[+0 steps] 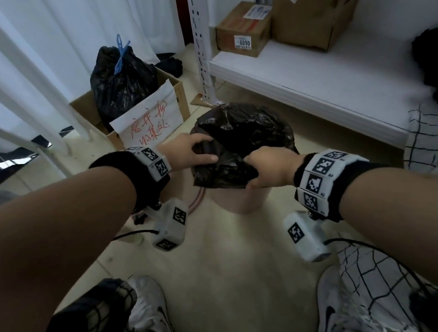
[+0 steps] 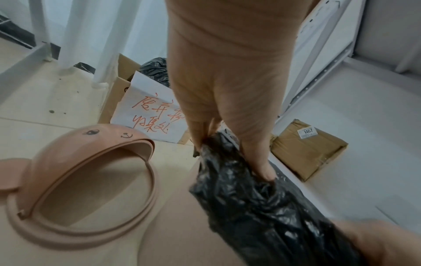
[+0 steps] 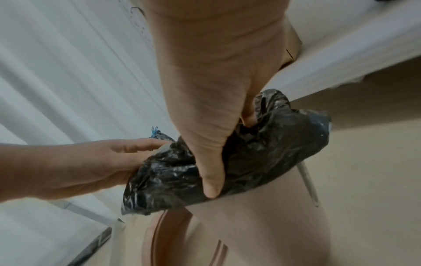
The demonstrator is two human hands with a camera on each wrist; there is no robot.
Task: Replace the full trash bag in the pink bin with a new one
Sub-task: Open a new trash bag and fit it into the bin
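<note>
I am gripping the crumpled black bag (image 1: 233,148) over the pink bin (image 1: 240,200), my left hand (image 1: 184,153) and right hand (image 1: 272,167) fingers both clamping its plastic.

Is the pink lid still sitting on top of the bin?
No, the pink lid lies on the floor beside the bin, seen from the left wrist.

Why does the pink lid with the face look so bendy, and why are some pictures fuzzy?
In the left wrist view the very wide lens curves the pink lid; the right hand at the corner is smeared. In the right wrist view the black bag shows small shiny glints, and the curtain looks soft. The head view is sharpest, bending only at its edges.
</note>
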